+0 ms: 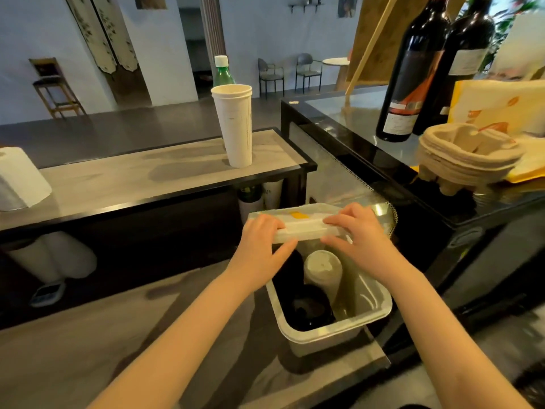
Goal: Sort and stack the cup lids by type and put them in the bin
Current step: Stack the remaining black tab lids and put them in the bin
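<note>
The bin (333, 329) sits on the grey counter (88, 335), at about 5 o'clock from the middle of the picture. Inside it, the black lids (306, 308) lie in a pile on the 8 o'clock side. The white lids (323, 270) are stacked just beside them, toward 12 o'clock.

Both hands hold a flat, see-through cover (306, 225) over the far end of the bin. The left hand (262, 246) grips its 9 o'clock end, fingers curled over the top and thumb under. The right hand (359, 234) pinches the 3 o'clock end, fingers on top and thumb below.

Up at 11 o'clock, a tall stack of white cups (234, 125) stands on a shelf (132, 178), with a green bottle (222, 73) behind it. Two dark bottles (413, 75) stand at 2 o'clock. A paper roll (17, 178) sits at 9 o'clock.
</note>
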